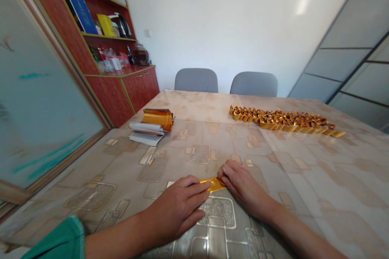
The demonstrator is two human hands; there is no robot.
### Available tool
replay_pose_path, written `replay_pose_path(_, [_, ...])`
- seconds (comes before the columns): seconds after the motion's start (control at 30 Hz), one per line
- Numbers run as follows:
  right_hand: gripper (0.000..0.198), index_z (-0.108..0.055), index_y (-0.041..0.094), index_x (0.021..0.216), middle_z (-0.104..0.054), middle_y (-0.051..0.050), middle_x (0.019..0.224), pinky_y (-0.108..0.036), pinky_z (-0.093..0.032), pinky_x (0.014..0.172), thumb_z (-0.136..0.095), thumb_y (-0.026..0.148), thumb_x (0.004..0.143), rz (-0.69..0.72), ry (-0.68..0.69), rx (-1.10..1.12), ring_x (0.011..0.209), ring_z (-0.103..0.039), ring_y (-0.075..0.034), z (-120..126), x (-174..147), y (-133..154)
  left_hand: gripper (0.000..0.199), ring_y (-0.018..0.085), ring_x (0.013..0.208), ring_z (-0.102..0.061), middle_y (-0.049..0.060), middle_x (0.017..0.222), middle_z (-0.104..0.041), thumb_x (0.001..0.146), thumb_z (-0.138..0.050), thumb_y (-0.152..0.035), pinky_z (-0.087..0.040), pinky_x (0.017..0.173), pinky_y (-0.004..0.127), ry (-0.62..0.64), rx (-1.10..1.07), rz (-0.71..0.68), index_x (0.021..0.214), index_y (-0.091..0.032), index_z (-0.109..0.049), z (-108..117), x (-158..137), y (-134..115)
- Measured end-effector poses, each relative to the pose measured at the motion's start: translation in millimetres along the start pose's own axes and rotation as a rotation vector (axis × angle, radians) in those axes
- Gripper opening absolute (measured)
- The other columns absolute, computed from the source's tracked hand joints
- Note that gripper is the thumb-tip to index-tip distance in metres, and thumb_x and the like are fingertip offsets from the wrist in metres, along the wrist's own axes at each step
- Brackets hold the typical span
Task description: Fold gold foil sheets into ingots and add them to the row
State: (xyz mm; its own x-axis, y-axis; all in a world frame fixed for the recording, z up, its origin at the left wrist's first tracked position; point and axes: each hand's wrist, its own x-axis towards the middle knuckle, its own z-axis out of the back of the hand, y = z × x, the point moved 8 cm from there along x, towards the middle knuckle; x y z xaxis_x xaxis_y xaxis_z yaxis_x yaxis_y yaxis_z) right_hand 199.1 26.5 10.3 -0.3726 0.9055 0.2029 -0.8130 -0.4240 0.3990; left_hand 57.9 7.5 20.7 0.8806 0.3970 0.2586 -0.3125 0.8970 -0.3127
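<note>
A narrow folded strip of gold foil paper (216,185) lies on the table in front of me, between my two hands. Over its left end rests my left hand (184,202), its fingers together and pressing the foil. My right hand (238,180) has curled fingers closed on the strip's right end; the fingertips are partly hidden. At the far right stand rows of folded gold paper ingots (282,121), packed close together. A curled stack of gold foil sheets (156,119) with white backing lies at the far left of the table.
A patterned, glossy cover spreads over the table (200,153). Two grey chairs (196,80) stand behind its far edge. To the left rises a red-brown cabinet (139,89) holding a kettle (123,26), a blue box (80,8) and a glass jar (141,54).
</note>
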Motion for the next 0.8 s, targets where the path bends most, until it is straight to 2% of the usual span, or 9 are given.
replay_pose_path(0.1, [0.013, -0.056, 0.02, 0.089, -0.059, -0.002, 0.089, -0.032, -0.042, 0.077, -0.048, 0.016, 0.098, -0.006, -0.01, -0.031, 0.084, -0.055, -0.02, -3.4, 1.5, -2.6, 0.023, 0.019, 0.094, -0.06, 0.005, 0.105, -0.071, 0.099, -0.048, -0.025, -0.047, 0.088, 0.034, -0.023, -0.032, 0.053, 0.092, -0.018, -0.069, 0.0, 18.8, 8.9])
replay_pose_path(0.13, [0.012, -0.056, 0.02, 0.089, -0.059, -0.002, 0.089, -0.032, -0.041, 0.077, -0.049, 0.014, 0.097, -0.003, -0.017, -0.044, 0.085, -0.055, -0.02, -4.4, 1.6, -3.0, 0.022, 0.018, 0.09, -0.06, 0.004, 0.095, -0.07, 0.098, -0.051, -0.027, -0.047, 0.085, 0.032, -0.021, -0.038, 0.115, 0.085, -0.018, -0.067, -1.5, 26.2, 15.5])
replay_pose_path(0.23, [0.01, -0.057, 0.02, 0.091, -0.059, -0.003, 0.09, -0.033, -0.041, 0.077, -0.05, 0.014, 0.095, 0.003, -0.031, -0.075, 0.086, -0.055, -0.02, -5.9, 0.9, -4.1, 0.011, 0.02, 0.091, -0.058, 0.004, 0.095, -0.063, 0.089, -0.064, -0.028, -0.045, 0.077, 0.031, -0.05, -0.003, 0.351, 0.089, -0.018, -0.063, -2.8, 42.8, 37.2])
replay_pose_path(0.3, [0.008, -0.058, 0.02, 0.094, -0.06, -0.003, 0.092, -0.033, -0.041, 0.077, -0.051, 0.015, 0.095, 0.002, -0.036, -0.066, 0.087, -0.056, -0.021, -4.7, 0.4, -5.2, 0.017, 0.021, 0.09, -0.057, 0.003, 0.095, -0.06, 0.083, -0.069, -0.031, -0.044, 0.075, 0.031, -0.045, -0.022, 0.432, 0.092, -0.018, -0.061, -5.0, 48.5, 43.3])
replay_pose_path(0.43, [0.008, -0.061, 0.021, 0.099, -0.061, -0.004, 0.096, -0.033, -0.042, 0.079, -0.058, 0.018, 0.092, 0.012, -0.066, 0.0, 0.093, -0.055, -0.022, 2.2, 2.6, -8.5, 0.015, 0.019, 0.088, -0.056, 0.001, 0.091, -0.058, 0.082, -0.07, -0.029, -0.04, 0.071, 0.028, -0.011, -0.102, 0.445, 0.086, -0.019, -0.059, -8.9, 49.5, 40.4])
replay_pose_path(0.53, [0.009, -0.063, 0.022, 0.088, -0.061, -0.002, 0.091, -0.032, -0.04, 0.079, -0.062, 0.013, 0.088, 0.044, -0.073, 0.075, 0.09, -0.055, -0.02, 3.4, 6.5, -11.0, 0.014, 0.018, 0.086, -0.055, 0.0, 0.09, -0.057, 0.083, -0.069, -0.028, -0.039, 0.071, 0.027, -0.018, -0.145, 0.443, 0.085, -0.019, -0.059, -9.2, 46.2, 37.9])
replay_pose_path(0.63, [0.013, -0.061, 0.021, 0.081, -0.061, 0.001, 0.085, -0.031, -0.04, 0.079, -0.062, 0.008, 0.085, 0.059, -0.066, 0.133, 0.085, -0.055, -0.018, 2.8, 8.9, -12.7, 0.014, 0.019, 0.087, -0.055, 0.0, 0.09, -0.057, 0.083, -0.069, -0.029, -0.039, 0.071, 0.027, -0.033, -0.137, 0.439, 0.086, -0.02, -0.059, -9.4, 45.0, 36.9])
replay_pose_path(0.8, [0.013, -0.058, 0.02, 0.082, -0.061, 0.001, 0.085, -0.031, -0.039, 0.078, -0.058, 0.009, 0.09, 0.047, -0.044, 0.184, 0.085, -0.055, -0.018, 7.0, 7.0, -8.5, 0.017, 0.02, 0.088, -0.055, 0.001, 0.091, -0.058, 0.08, -0.071, -0.031, -0.039, 0.074, 0.029, -0.056, -0.061, 0.458, 0.088, -0.02, -0.061, -5.0, 46.1, 36.1])
